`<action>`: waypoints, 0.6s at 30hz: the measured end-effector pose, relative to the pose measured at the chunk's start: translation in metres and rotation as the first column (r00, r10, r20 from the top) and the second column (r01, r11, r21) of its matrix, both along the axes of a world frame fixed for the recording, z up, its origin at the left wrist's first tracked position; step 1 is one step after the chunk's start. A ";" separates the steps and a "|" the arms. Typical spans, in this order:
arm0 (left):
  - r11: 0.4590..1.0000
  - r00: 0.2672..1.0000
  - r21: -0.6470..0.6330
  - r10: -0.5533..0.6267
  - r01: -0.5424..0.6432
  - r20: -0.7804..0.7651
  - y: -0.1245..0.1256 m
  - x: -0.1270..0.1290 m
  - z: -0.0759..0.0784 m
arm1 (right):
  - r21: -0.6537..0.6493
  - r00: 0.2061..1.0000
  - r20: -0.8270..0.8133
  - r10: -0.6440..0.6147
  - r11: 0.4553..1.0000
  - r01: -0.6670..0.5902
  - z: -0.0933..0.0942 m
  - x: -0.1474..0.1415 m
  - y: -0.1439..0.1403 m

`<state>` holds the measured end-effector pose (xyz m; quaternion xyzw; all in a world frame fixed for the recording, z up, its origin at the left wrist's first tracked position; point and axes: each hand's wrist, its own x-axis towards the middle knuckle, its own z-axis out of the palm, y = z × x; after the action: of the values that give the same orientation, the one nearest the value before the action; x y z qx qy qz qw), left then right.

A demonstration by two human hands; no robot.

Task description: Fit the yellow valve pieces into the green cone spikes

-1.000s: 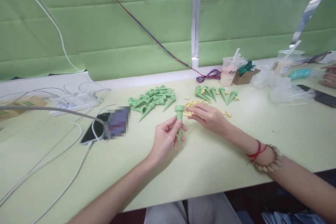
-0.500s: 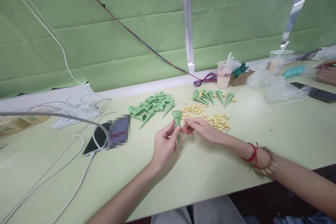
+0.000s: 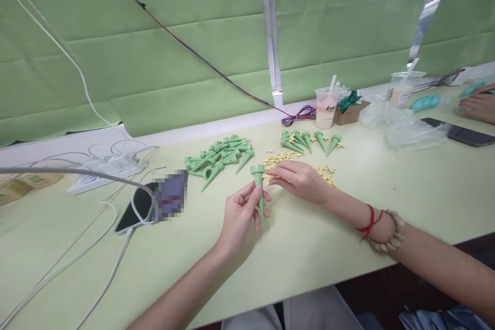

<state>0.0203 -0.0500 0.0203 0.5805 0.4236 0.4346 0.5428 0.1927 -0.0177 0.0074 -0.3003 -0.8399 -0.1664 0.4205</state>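
Observation:
My left hand (image 3: 240,211) grips a green plastic watering spike (image 3: 257,176), cap up and point down, above the table. Beside the spike's neck, my right hand (image 3: 297,180) has thumb and fingers closed on a small yellow plastic valve (image 3: 266,177), which seems to touch the spike's side. Loose yellow valves (image 3: 280,159) lie behind and under that hand, partly hidden by it. A heap of green spikes (image 3: 220,157) rests to the left. Several spikes with yellow valves fitted (image 3: 305,140) lie farther back on the right.
At left are a phone (image 3: 135,209) with a cable and a white power strip (image 3: 116,167). Along the back stand a pink drink cup (image 3: 326,108), a cardboard box (image 3: 351,113) and another cup (image 3: 404,90). Plastic bags (image 3: 413,131), a dark phone (image 3: 469,135) and another person's hand (image 3: 479,104) are at right.
My right hand has turned flatter, with its fingers extended over the valve at the spike's side. My left fingers have shifted on the spike. The view has moved slightly.

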 end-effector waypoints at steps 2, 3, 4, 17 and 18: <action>1.000 1.000 0.004 0.031 -0.031 0.001 0.000 0.000 -0.001 | 0.086 0.997 0.061 -0.036 0.996 0.030 0.001 0.000 0.000; 0.999 0.999 0.004 0.041 -0.041 -0.005 0.000 0.000 -0.002 | 0.106 0.995 0.079 -0.054 0.993 0.045 0.002 0.001 0.000; 0.999 0.999 -0.003 0.044 -0.044 -0.008 0.000 0.000 -0.003 | 0.107 0.994 0.096 -0.061 0.993 0.051 0.001 0.001 0.001; 0.998 0.999 0.038 0.045 -0.043 -0.032 -0.001 0.001 -0.006 | -0.182 0.995 0.099 0.010 0.983 0.008 -0.010 -0.003 0.003; 0.998 0.998 0.042 0.041 -0.039 -0.037 0.000 0.000 -0.007 | -0.252 0.997 0.065 0.028 0.968 -0.010 -0.010 -0.004 0.002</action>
<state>0.0206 -0.0503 0.0133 0.5911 0.4365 0.4430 0.5137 0.1884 -0.0158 -0.0026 -0.3372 -0.8709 -0.0645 0.3516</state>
